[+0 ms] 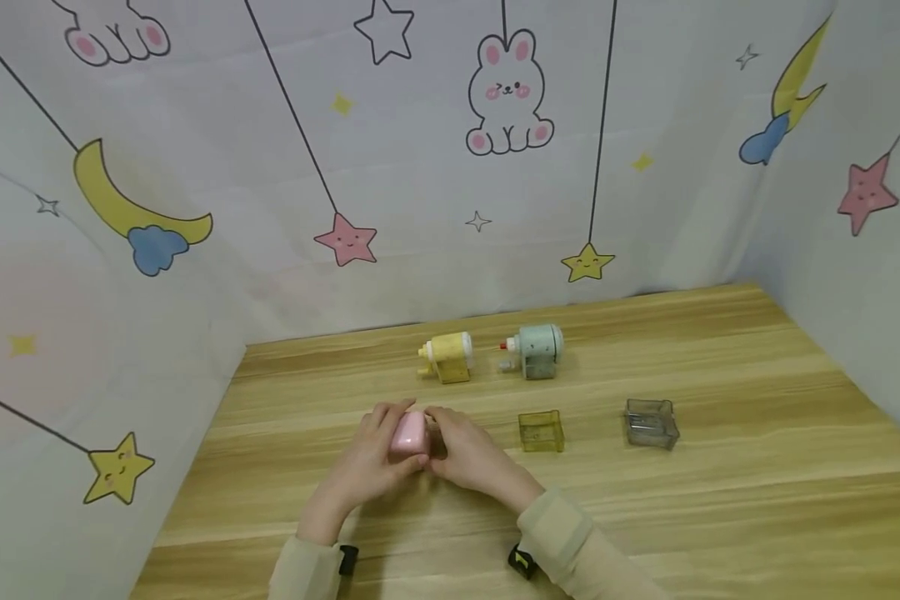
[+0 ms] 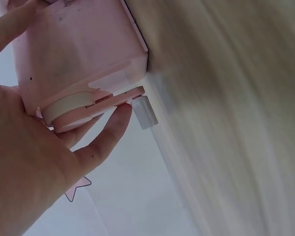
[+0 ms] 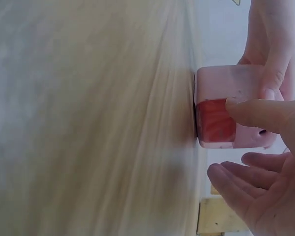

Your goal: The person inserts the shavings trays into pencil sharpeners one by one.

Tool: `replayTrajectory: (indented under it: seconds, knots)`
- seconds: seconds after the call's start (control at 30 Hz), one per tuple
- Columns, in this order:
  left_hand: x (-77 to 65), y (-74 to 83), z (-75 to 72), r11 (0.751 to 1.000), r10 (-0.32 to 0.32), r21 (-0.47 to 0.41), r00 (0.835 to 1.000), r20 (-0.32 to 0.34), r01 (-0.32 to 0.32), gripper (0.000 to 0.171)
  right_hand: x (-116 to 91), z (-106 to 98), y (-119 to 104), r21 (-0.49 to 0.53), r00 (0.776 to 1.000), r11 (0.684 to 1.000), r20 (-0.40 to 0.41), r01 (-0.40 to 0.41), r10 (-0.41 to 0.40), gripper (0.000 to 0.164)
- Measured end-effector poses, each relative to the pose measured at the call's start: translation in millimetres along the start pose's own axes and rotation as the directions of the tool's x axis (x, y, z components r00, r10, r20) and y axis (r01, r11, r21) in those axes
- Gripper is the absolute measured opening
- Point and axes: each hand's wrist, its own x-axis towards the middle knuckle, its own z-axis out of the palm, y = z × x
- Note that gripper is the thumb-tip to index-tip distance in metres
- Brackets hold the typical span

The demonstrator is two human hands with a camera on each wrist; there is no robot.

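Observation:
A pink hand-crank pencil sharpener (image 1: 411,433) sits on the wooden table between both hands. My left hand (image 1: 371,458) grips its body. The left wrist view shows its crank arm and grey knob (image 2: 146,112), with a fingertip beside the arm. On the side facing the right hand is a red translucent shavings drawer (image 3: 216,123), seated in the body. My right hand (image 1: 468,450) touches that drawer's edge with the thumb (image 3: 255,112). Its other fingers (image 3: 231,184) stand apart from the sharpener, loosely bent in the right wrist view.
Behind stand a yellow sharpener (image 1: 452,354) and a teal sharpener (image 1: 540,348). To the right lie a yellow translucent drawer (image 1: 542,417) and a grey translucent drawer (image 1: 651,427). A patterned curtain (image 1: 435,283) borders the table's back and sides.

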Motion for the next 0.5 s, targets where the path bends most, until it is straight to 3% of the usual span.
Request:
replayTrajectory:
  seconds: [0.3, 0.5]
  knots:
    - [5.6, 4.3, -5.3, 0.992, 0.008, 0.129, 0.999, -0.033, -0.004, 0.075, -5.1, -6.7, 2.5, -0.069, 1.000, 0.997, -0.025, 0.014, -0.016, 0.065]
    - [11.7, 8.4, -6.8, 0.990, -0.017, 0.138, 0.999, -0.040, 0.022, 0.075, -10.5, -12.4, 5.3, -0.070, 0.999, 0.997, -0.031, 0.032, -0.034, 0.058]
